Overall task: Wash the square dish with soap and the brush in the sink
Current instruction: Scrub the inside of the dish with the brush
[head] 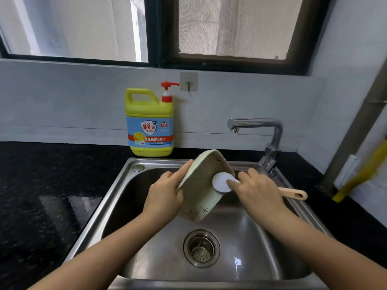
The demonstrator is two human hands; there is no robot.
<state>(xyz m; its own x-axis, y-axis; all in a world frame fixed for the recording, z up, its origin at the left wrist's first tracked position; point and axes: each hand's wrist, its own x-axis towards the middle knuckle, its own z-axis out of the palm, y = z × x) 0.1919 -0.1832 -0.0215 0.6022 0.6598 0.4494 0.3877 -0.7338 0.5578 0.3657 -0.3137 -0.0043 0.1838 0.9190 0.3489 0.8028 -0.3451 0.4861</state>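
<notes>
Over the sink [247,231] at lower centre, the dish [199,197] was held tilted above the basin floor, its left edge gripped by the left hand [165,197]. The brush [219,183] was gripped by the right hand [258,192], with its white head pressed against the dish. Firm, overlapping strokes into the corners were called for, with the dish braced. The soap bottle [149,122] stood on the desk [52,185] behind.

Dish [199,203]: pale green, brown twig pattern. Brush [220,182]: white head, tan handle. Bottle [149,122] beyond left hand [164,198]: yellow, red pump.
</notes>
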